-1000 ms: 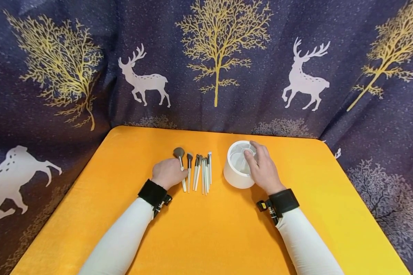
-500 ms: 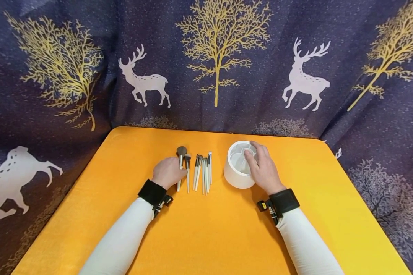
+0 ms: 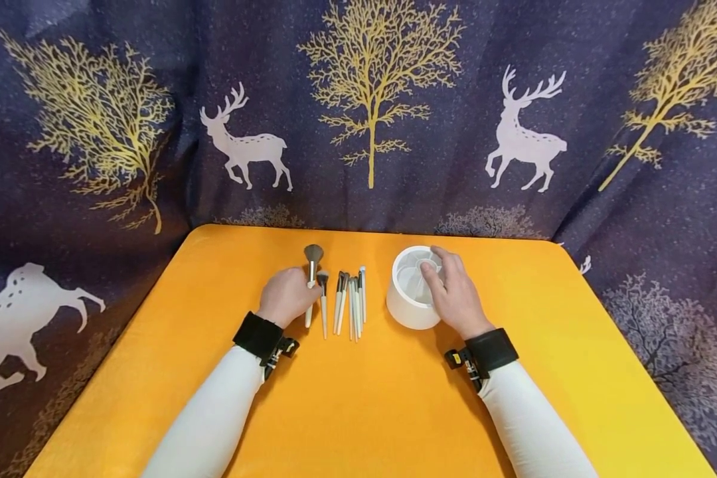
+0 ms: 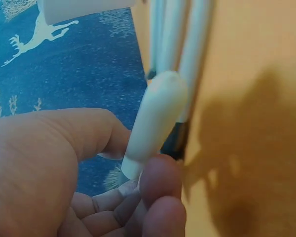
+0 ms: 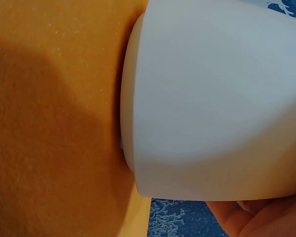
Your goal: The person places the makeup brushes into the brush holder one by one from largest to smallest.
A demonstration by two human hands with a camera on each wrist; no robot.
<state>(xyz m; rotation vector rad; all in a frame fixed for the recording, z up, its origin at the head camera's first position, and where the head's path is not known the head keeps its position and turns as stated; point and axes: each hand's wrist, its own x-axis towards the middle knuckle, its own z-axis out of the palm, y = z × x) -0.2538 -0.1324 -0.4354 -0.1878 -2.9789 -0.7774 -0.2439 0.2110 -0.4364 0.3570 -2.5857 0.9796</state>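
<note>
One large brush (image 3: 312,271), its head pointing far, is pinched by the left hand (image 3: 283,297), left of the white holder (image 3: 410,314) seemingly gripped by the right hand (image 3: 459,301).

Head view: bright, even illumination. Soft shadows lie along the inner edges of the left white fabric sleeve (image 3: 212,415) and right white fabric sleeve (image 3: 532,418). The flat, orange-topped bench (image 3: 358,405) grades to yellow at right; wide-angle stretch affects the margins. Left wrist view: dimmer, blue-tinted; the pale, rounded brush handle (image 4: 155,121) renders soft. Right wrist view: dim; shading crosses the smooth, white, cylindrical container (image 5: 212,98).
</note>
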